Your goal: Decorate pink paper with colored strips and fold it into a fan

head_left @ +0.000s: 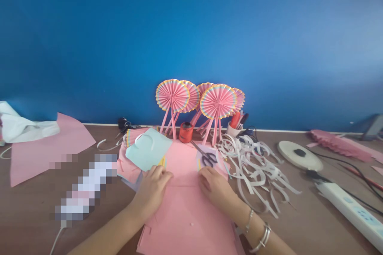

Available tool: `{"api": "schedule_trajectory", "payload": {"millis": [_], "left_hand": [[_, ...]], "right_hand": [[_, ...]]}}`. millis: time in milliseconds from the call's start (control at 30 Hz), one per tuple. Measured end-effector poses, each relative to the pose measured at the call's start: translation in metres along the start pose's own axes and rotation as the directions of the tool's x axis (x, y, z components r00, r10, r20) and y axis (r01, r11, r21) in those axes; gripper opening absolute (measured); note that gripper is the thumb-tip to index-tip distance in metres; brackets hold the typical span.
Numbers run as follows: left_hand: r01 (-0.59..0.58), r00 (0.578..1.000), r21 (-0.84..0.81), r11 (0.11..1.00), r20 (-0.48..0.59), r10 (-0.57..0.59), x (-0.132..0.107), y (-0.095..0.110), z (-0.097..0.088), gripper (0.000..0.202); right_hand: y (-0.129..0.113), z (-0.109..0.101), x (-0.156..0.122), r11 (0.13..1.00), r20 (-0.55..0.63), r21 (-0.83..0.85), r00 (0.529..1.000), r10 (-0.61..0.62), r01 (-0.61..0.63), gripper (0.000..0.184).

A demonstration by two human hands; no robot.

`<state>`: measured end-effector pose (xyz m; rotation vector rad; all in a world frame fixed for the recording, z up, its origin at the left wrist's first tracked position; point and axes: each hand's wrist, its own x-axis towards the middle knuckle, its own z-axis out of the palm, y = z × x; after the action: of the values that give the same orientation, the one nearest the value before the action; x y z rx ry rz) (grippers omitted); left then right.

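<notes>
Pink paper (182,165) lies in front of me, with a straight crease or edge running across it between my hands. Its left side is pinched by my left hand (154,185), fingers curled, beside a light blue sheet (148,149). My right hand (214,185) has its fingers bent onto the right side of the same paper, just below dark-handled scissors (208,158). Yellow edging shows near both hands; part of the paper is hidden under the fingers. Closer to me lies a stack of pink sheets (191,223).
Pleated pink paper fans (172,95) lean at the blue wall, behind a red spool (186,132). Curled white strips (257,167) spread to the right, near a round white disc (299,155) and a power strip (353,211). A large pink sheet (44,151) lies left.
</notes>
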<state>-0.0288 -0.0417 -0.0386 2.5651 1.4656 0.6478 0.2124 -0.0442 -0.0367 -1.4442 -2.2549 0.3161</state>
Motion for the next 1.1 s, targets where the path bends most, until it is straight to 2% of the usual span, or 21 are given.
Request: {"api": "schedule_trajectory", "payload": {"millis": [100,200,267,367,500,600,700,733,767,800,867,933,967,1033,1067,1100], "left_hand": [[-0.174,0.985,0.127,0.977,0.026,0.172,-0.001,0.005,0.000,0.046],[-0.264,0.964,0.183,0.947,0.090,0.251,0.001,0.008,-0.002,0.044],[-0.283,0.958,0.221,0.933,0.104,0.266,0.002,0.007,-0.005,0.039],[-0.283,0.959,0.255,0.925,0.095,0.267,0.001,-0.003,-0.008,0.030],[-0.262,0.964,0.200,0.944,0.005,0.266,-0.003,-0.019,-0.008,0.032],[-0.177,0.975,0.048,0.983,-0.130,0.182,-0.003,-0.024,-0.010,0.042],[-0.028,0.947,-0.176,0.984,-0.319,-0.031,-0.003,-0.023,-0.014,0.037],[0.017,0.933,-0.254,0.967,-0.343,-0.106,-0.003,-0.022,-0.015,0.034],[0.063,0.931,-0.330,0.942,-0.320,-0.175,-0.002,-0.019,-0.016,0.030],[0.118,0.940,-0.402,0.908,-0.248,-0.233,-0.002,-0.016,-0.018,0.027],[0.258,0.951,-0.542,0.800,-0.003,-0.309,0.000,-0.005,-0.021,0.022],[0.383,0.921,-0.676,0.629,0.229,-0.314,0.005,0.012,-0.025,0.027],[0.398,0.915,-0.739,0.543,0.284,-0.285,0.008,0.022,-0.027,0.035],[0.325,0.945,-0.849,0.415,0.297,-0.133,0.015,0.041,-0.030,0.039],[0.296,0.955,-0.881,0.370,0.272,-0.116,0.018,0.049,-0.031,0.037],[0.266,0.963,-0.894,0.361,0.227,-0.145,0.021,0.056,-0.031,0.034]], "right_hand": [[-0.005,0.001,-0.001,0.975,0.020,-0.118,0.982,-0.189,0.190,0.038],[-0.007,0.003,-0.001,0.926,0.057,-0.193,0.946,-0.320,0.325,0.040],[-0.007,0.001,-0.001,0.921,0.064,-0.199,0.942,-0.330,0.336,0.037],[-0.005,-0.007,-0.001,0.943,0.091,-0.175,0.959,-0.270,0.282,0.033],[-0.002,-0.017,-0.003,0.959,0.134,-0.135,0.963,-0.232,0.250,0.036],[0.002,-0.017,-0.005,0.965,0.144,-0.087,0.961,-0.235,0.249,0.038],[0.004,-0.016,-0.003,0.976,0.062,0.081,0.976,-0.209,0.204,0.040],[0.004,-0.016,-0.002,0.970,0.006,0.154,0.982,-0.191,0.188,0.037],[0.004,-0.015,-0.001,0.959,-0.057,0.223,0.984,-0.166,0.175,0.034],[0.003,-0.015,0.000,0.945,-0.121,0.283,0.983,-0.136,0.166,0.030],[0.000,-0.015,0.001,0.916,-0.209,0.372,0.975,-0.078,0.153,0.024],[-0.006,-0.015,0.000,0.896,-0.241,0.415,0.969,-0.058,0.157,0.023],[-0.010,-0.015,-0.001,0.891,-0.242,0.420,0.968,-0.071,0.171,0.024],[-0.017,-0.015,-0.004,0.888,-0.226,0.410,0.967,-0.121,0.207,0.024],[-0.021,-0.014,-0.005,0.890,-0.215,0.399,0.966,-0.144,0.221,0.024],[-0.023,-0.014,-0.006,0.894,-0.203,0.384,0.966,-0.163,0.231,0.024]]}}
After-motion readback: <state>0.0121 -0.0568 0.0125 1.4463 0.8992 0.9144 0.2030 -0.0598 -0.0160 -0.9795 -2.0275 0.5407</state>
